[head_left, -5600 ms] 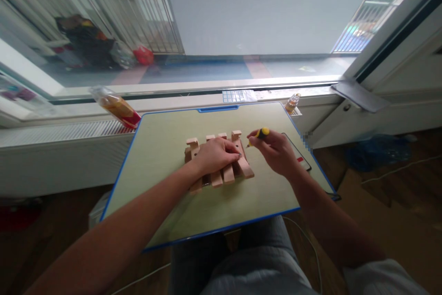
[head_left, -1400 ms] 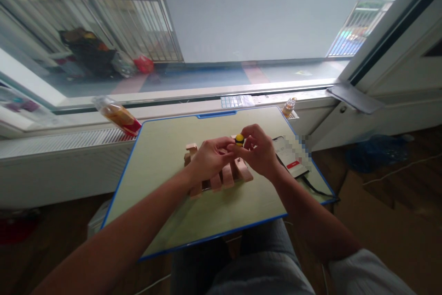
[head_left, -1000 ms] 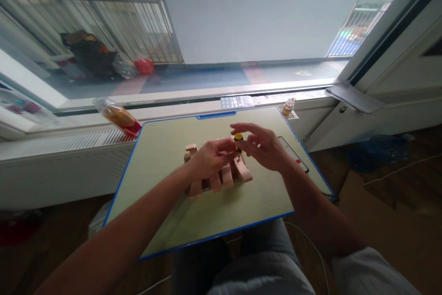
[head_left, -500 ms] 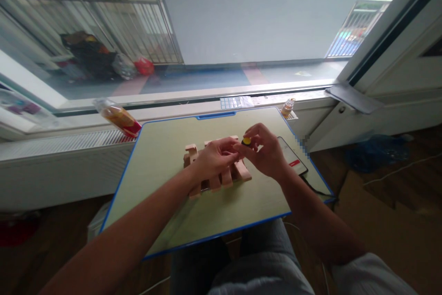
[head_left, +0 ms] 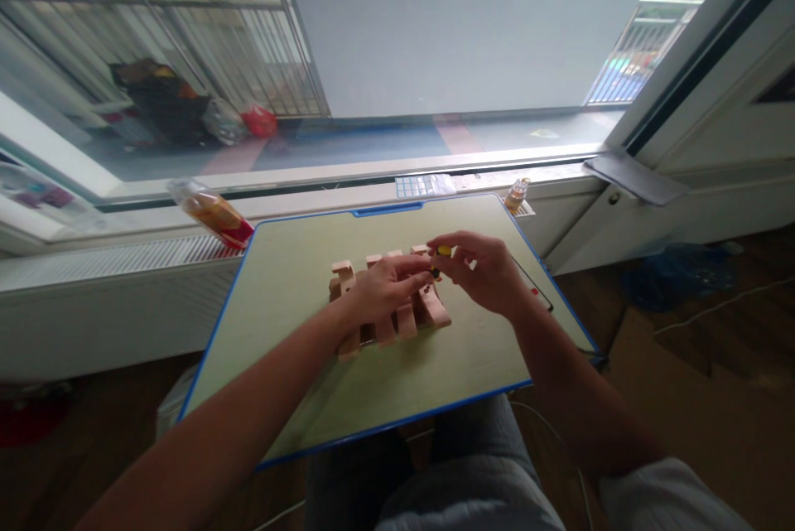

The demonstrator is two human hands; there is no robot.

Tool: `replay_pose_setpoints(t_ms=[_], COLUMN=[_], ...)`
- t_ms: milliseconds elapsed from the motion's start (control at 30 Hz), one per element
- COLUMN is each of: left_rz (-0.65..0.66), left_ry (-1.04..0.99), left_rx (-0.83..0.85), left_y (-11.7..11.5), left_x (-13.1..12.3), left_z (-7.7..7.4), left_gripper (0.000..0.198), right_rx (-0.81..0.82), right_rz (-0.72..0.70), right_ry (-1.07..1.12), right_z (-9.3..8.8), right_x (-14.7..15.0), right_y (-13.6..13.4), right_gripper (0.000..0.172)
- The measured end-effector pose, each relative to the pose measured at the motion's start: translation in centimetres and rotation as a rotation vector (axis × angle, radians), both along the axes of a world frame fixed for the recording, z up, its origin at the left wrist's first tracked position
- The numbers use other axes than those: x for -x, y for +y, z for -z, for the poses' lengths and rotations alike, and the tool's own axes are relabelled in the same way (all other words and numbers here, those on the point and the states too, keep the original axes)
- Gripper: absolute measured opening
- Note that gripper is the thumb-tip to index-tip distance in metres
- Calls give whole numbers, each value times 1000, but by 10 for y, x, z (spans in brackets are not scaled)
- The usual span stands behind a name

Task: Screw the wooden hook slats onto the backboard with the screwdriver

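A pale wooden slatted assembly (head_left: 405, 322) lies on the small table (head_left: 291, 299). Over its top reaches my left hand (head_left: 388, 287), thumb and forefinger drawn together at the right end; whatever sits between them is too small to name. My right hand (head_left: 484, 266) pinches the yellow top of what looks like a stubby yellow-and-black screwdriver (head_left: 443, 251). The tool's dark lower end points down beside my left fingertips, above the rightmost slat. Small dark spots, perhaps screws or holes, show on that slat (head_left: 438, 311). Where the tool's tip rests is hidden.
A phone (head_left: 539, 292) lies at the table's right, partly behind my right hand. A tilted bottle (head_left: 214, 212) stands past the back left corner, and a small bottle (head_left: 517, 195) past the back right. The window sill (head_left: 348, 191) runs behind the table.
My right hand has turned and shifted slightly right and down, covering more of the phone. More of the yellow-and-black tool shows. My left hand stays on the wood, nearly unmoved.
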State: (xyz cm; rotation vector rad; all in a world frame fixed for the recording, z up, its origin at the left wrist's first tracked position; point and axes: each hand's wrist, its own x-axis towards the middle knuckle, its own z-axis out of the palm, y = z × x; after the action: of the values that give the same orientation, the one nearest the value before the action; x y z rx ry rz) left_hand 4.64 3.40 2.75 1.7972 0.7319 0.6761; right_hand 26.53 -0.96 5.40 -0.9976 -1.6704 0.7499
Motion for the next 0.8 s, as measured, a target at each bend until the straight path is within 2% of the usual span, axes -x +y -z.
replay_pose_setpoints(t_ms=[167, 300, 367, 533, 667, 800], left_rz=[10, -46, -58, -51, -14, 1], left_ry=[-118, -128, -90, -34, -3, -23], left_rx=[131, 109, 56, -14, -29, 47], left_y=[-1, -3, -4, -4, -2, -1], left_x=[-2, -5, -6, -4, -1, 0], left_z=[3, 4, 3, 0, 4, 8], left_gripper=[42, 38, 37, 39, 41, 48], right_rx=[-73, -44, -8, 40, -5, -43], right_rz=[104, 153, 133, -85, -13, 71], right_ry=[93, 157, 172, 134, 37, 76], right_z=[17, 25, 23, 5, -1, 10], right_x=[17, 22, 19, 4, 0, 7], right_y=[3, 8, 9, 4, 2, 5], right_gripper=[27, 39, 38, 32, 24, 24])
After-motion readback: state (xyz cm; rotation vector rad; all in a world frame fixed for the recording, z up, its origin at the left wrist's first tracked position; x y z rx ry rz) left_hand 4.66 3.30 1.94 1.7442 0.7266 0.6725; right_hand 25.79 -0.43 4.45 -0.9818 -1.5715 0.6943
